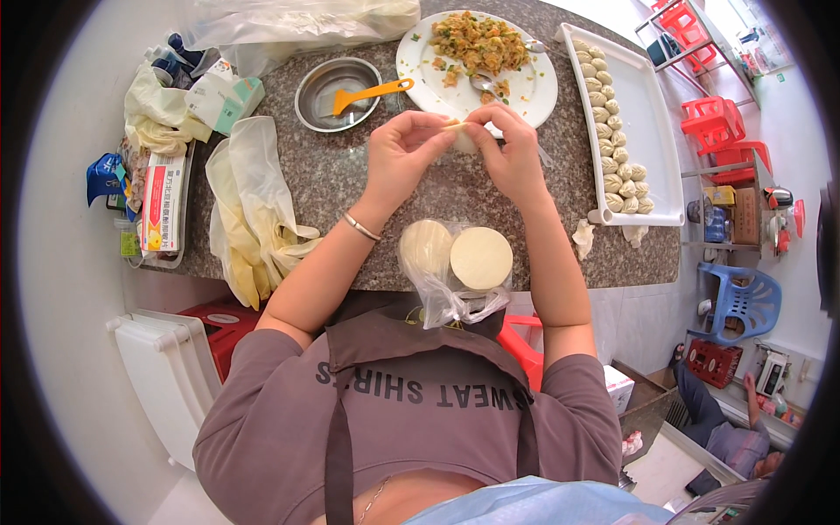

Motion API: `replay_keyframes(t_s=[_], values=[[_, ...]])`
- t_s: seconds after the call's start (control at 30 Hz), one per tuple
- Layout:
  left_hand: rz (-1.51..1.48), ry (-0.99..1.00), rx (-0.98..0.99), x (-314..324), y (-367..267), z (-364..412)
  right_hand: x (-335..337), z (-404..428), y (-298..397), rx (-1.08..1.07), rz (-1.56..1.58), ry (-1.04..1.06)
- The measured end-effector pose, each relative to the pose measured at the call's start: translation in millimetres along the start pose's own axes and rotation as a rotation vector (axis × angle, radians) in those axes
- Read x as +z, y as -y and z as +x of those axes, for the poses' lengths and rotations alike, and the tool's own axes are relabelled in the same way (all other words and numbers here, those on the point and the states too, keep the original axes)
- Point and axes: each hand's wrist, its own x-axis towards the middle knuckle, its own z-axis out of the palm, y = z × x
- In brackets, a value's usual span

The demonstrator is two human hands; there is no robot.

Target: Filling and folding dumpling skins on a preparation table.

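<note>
Between the fingertips of my left hand [407,147] and my right hand [508,147] is a dumpling wrapper [464,141], pinched at its upper edge, with a little filling showing. Just beyond lies a white plate [413,72] of chopped filling [482,42] with metal spoons [485,84]. Left of it, an orange brush [367,95] rests in a metal bowl [305,111]. Near my body, round wrappers [482,258] form two stacks, in and on a clear plastic bag [436,295]. At the right, pleated dumplings [604,115] stand in rows in a white tray [676,164].
Pale rubber gloves [249,197] lie on the granite table [341,190] at the left, beside a tissue pack [223,98] and a medicine box [163,207]. A large plastic bag [308,26] lies at the back. Dough scraps [583,237] are near the tray. Another person [728,433] is at lower right.
</note>
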Motion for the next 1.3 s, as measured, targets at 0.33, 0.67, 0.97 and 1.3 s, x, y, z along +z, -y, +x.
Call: replay_keyframes(t_s=[0.33, 0.67, 0.97, 1.3], values=[[-0.035, 0.099, 0.027, -2, 2, 0, -9, 3, -1, 0.058, 0.116, 0.112], [0.012, 0.022, -0.041, -2, -2, -2, -4, 2, 8, 0.005, 0.006, 0.045], [0.104, 0.054, 0.001, -6, 6, 1, -3, -1, 2, 0.125, 0.05, 0.029], [0.099, 0.103, 0.078, -3, 1, 0, 1, 0, 4, 0.074, 0.039, 0.051]])
